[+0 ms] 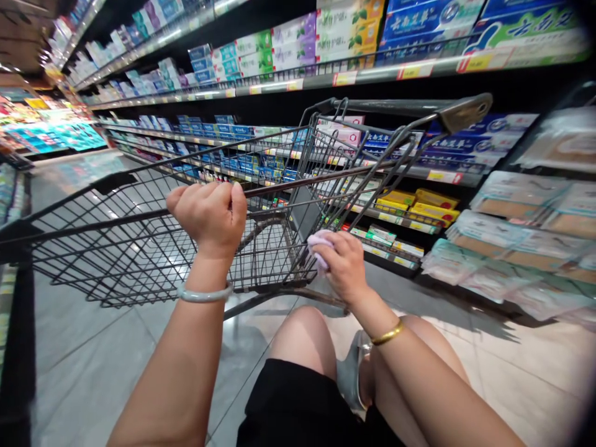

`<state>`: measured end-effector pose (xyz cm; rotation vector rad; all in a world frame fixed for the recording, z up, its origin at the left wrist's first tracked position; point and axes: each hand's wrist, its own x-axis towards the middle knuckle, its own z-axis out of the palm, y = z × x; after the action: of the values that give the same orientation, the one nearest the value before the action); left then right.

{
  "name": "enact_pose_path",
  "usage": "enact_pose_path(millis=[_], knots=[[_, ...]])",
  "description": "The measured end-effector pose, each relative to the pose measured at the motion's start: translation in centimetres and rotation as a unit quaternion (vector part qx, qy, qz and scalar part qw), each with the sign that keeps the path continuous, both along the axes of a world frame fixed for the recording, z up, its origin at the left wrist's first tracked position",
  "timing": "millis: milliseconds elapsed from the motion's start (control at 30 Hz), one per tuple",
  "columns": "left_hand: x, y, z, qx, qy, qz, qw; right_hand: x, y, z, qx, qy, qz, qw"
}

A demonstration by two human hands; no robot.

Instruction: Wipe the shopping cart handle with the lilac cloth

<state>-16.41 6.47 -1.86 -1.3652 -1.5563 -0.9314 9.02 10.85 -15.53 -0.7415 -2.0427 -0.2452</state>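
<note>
A dark wire shopping cart [274,248] stands sideways in front of me, its handle toward the right. My left hand [209,214] is wrapped round the top rim of its near side. Lower and to the right, my right hand [343,257] grips a crumpled pale purple cloth [320,245] near the cart's lower rear frame; whether the cloth touches the wire, I cannot tell. Through the mesh the basket shows the floor behind it. A pale bangle [205,293] circles my left wrist, and a gold bangle [387,333] my right.
Shelves [279,87] of boxed goods run along the far side. Clear hanging packs [516,245] are at the right, near the cart's handle [395,107]. My bent knees [305,338] are close below the cart, above the tiled floor [93,347]. Another shelf edge [16,298] lies far left.
</note>
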Motion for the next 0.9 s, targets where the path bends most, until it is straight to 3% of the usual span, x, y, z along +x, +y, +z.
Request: enact_pose_path(millis=[67,233,400,467,533,633,700,800,900], knots=[[0.0,0.0,0.1,0.004,-0.016,-0.009,1.0,0.1,0.0,0.2,-0.01,-0.006,-0.005,1.0],[-0.2,-0.3,0.4,-0.022,-0.039,-0.016,0.999,-0.2,0.1,0.3,-0.01,-0.094,0.064,0.993],[0.5,-0.6,0.2,-0.009,-0.059,-0.003,0.998,1.4,1.3,2.9,0.002,0.092,-0.015,0.996],[2.0,-0.7,0.6,0.024,-0.069,-0.016,0.997,1.3,1.2,3.5,0.008,0.128,-0.028,0.991],[4.4,-0.5,1.3,0.028,-0.042,-0.059,0.997,0.6,0.8,3.6,0.019,0.09,0.001,0.996],[8.5,0.4,2.5,-0.012,-0.013,-0.155,0.988,-0.4,0.7,3.9,0.056,0.009,0.041,0.998],[10.8,1.4,2.9,-0.045,-0.016,-0.184,0.982,-0.4,1.3,4.7,0.079,0.042,0.027,0.996],[12.9,2.9,2.5,-0.074,-0.014,-0.173,0.982,0.5,2.5,6.6,0.088,0.184,-0.028,0.979],[13.3,3.8,1.6,-0.084,0.016,-0.117,0.989,0.7,2.7,7.9,0.076,0.267,-0.075,0.958]])
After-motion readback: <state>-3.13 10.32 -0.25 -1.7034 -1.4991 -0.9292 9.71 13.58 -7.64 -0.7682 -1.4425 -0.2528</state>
